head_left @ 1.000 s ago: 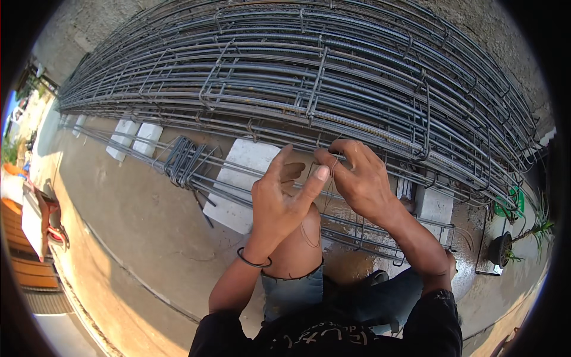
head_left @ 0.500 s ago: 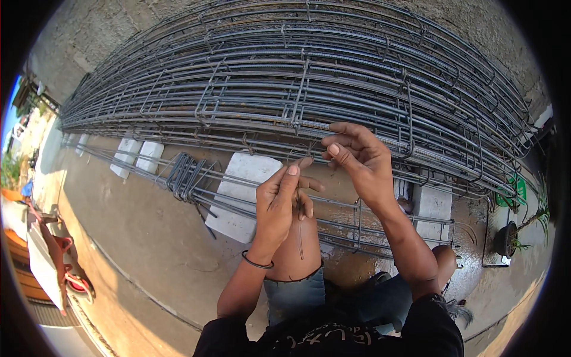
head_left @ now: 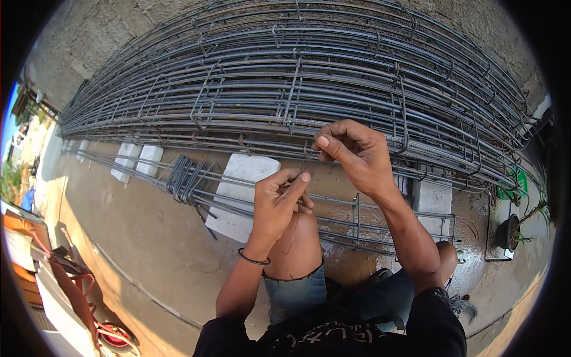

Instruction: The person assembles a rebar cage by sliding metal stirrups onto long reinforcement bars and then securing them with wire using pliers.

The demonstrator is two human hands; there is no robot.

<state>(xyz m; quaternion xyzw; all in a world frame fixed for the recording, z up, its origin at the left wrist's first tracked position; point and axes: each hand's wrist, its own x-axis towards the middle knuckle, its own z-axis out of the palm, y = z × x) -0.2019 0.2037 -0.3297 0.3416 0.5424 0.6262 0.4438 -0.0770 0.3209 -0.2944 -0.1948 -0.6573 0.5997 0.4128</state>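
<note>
My left hand [head_left: 278,199] is closed in a pinch on thin tie wire [head_left: 290,238], whose strands hang below the fingers over my bare knee. A little wire also sticks up above the thumb. Slightly higher and to the right is my right hand [head_left: 360,156], its fingers curled in and the thumb tip against them. What it pinches is too fine to make out. Both hands are in front of a long stack of rebar cages [head_left: 250,89].
Under the hands, a narrower rebar frame [head_left: 357,221] rests on white blocks [head_left: 242,172]. Bent stirrups [head_left: 183,178] are bunched on its bars at the left. A potted plant [head_left: 507,232] and a green plastic item [head_left: 516,183] are at right, a red wheelbarrow [head_left: 113,334] at lower left.
My right hand has shifted slightly left, and its fingers have drawn closer together. My left hand has turned a little, and the hanging wire has swung left.
</note>
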